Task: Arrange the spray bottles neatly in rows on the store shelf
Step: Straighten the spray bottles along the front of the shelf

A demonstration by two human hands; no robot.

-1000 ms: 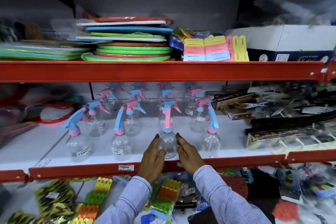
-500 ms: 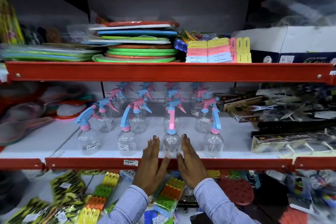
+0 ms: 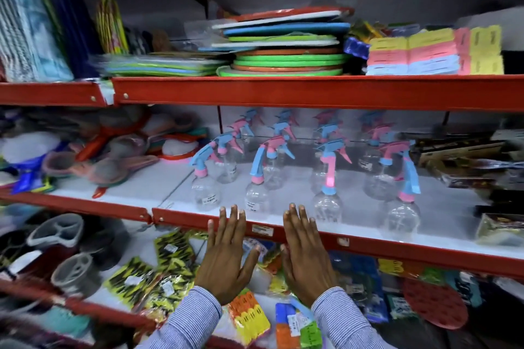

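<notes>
Several clear spray bottles with pink and blue trigger heads stand in rows on the white middle shelf (image 3: 354,231). The front row holds a left bottle (image 3: 204,193), a second bottle (image 3: 256,201), a third bottle with a pink trigger (image 3: 327,205) and a right bottle (image 3: 402,214). More bottles (image 3: 279,173) stand behind them. My left hand (image 3: 226,258) and my right hand (image 3: 306,259) are flat, fingers apart, in front of the red shelf edge, below the front row. Neither touches a bottle.
The top shelf carries stacked coloured round trays (image 3: 286,48) and pastel sponge packs (image 3: 425,54). Plastic scoops (image 3: 113,156) lie left of the bottles, boxed goods (image 3: 467,159) to the right. The lower shelf holds packets (image 3: 158,272) and grey strainers (image 3: 71,266).
Both hands have let go of the third front bottle and drawn back and down below the shelf edge. The view has shifted left.
</notes>
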